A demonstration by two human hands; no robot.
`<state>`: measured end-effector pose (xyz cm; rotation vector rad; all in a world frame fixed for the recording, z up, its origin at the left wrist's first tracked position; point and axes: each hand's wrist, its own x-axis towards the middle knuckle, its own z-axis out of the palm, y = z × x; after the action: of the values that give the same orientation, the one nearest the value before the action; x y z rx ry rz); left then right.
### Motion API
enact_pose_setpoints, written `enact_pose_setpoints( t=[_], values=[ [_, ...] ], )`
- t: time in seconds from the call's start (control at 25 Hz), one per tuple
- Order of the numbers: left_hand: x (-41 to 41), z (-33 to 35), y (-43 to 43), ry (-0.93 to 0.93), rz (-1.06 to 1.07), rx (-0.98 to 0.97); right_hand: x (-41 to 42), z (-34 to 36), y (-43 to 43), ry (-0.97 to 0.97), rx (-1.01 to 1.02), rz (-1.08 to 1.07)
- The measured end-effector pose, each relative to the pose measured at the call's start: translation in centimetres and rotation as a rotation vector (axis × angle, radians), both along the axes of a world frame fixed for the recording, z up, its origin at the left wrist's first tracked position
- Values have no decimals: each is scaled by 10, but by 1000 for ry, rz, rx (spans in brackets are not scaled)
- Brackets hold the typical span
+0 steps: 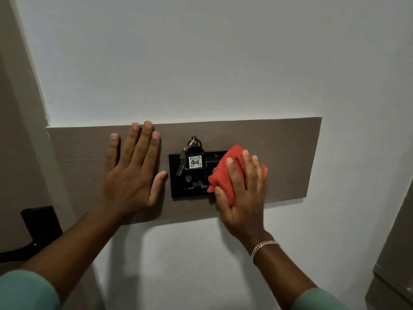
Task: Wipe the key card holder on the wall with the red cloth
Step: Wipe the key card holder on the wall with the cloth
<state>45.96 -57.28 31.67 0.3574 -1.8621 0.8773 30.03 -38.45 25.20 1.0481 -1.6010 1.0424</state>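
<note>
Glossy black key card holder (192, 175) sits between the hands. Left hand (131, 173) spread flat on grey-brown wood-grain wall panel (286, 153) just beside it. Right hand (243, 193) presses folded red cloth (230, 171) onto holder's right edge, fingers extended.

Right hand (242, 193) and red cloth (232, 173) hide the key card holder's (178, 189) right part. Small print above "406" on the key tag (195, 162) unreadable. Both sleeves cut off at bottom edge.
</note>
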Motion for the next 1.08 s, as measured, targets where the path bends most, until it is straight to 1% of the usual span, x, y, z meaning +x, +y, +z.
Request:
enact_pose_setpoints(
  t=[0.12,0.16,0.2,0.32,0.36,0.4,0.52,0.56,0.68,0.84,0.88,1.0,1.04,1.08],
  values=[
    [0,-1,0,4,3,1,8,14,-10,-87,-92,32],
    [-1,-1,0,10,2,0,11,20,-13,-82,-109,35],
    [-1,-2,0,16,1,0,11,23,-14,-42,-101,43],
    [-2,-1,0,13,-8,10,-2,16,2,164,8,66],
    [-2,-1,1,8,-7,9,-6,13,10,193,36,69],
    [-2,-1,1,8,-3,3,-8,13,14,183,41,69],
    [-2,-1,0,16,-10,-6,2,24,6,58,-18,97],
    [-2,-1,-1,18,-12,-8,7,27,0,53,-28,99],
    [-2,-2,-2,15,-11,-10,8,23,-4,105,8,68],
    [-4,-2,-1,23,-7,-25,-14,5,18,197,135,28],
    [-5,-3,-2,25,-9,-28,-16,5,18,172,125,37],
    [-4,-3,-5,19,-1,-33,3,13,-5,6,-27,68],
    [-5,-3,-5,15,3,-34,9,14,-11,-15,-46,63],
    [-5,-3,-5,11,5,-33,11,12,-12,4,-35,57]
  ],
)
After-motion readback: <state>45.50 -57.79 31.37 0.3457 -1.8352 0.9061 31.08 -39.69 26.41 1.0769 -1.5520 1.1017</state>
